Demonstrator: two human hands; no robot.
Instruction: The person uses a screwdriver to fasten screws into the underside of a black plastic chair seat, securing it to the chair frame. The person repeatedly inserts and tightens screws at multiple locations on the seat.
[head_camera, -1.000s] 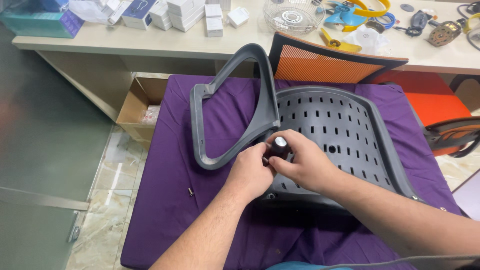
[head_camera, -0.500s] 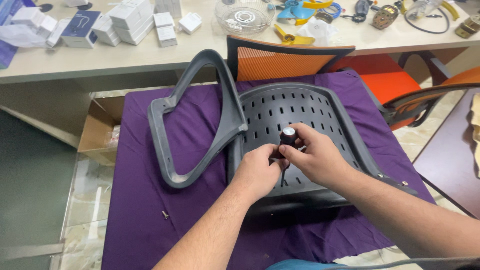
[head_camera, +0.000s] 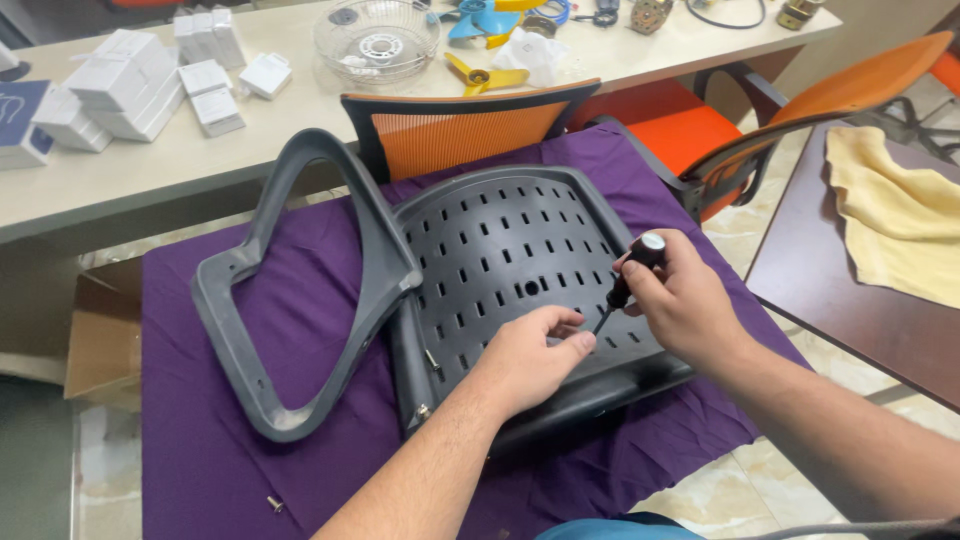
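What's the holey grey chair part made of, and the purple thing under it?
The grey seat shell looks like moulded plastic with a matte finish: rows of neat punched-looking slots and smooth rounded edges. The purple sheet looks like soft cloth, perhaps felt or velvet: it lies dull and slightly wrinkled, draping at the edges.

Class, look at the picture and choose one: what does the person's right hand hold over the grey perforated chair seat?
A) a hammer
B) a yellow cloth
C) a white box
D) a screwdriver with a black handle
D: the right hand grips a black-handled screwdriver, its tip angled down toward the left hand on the grey chair seat.
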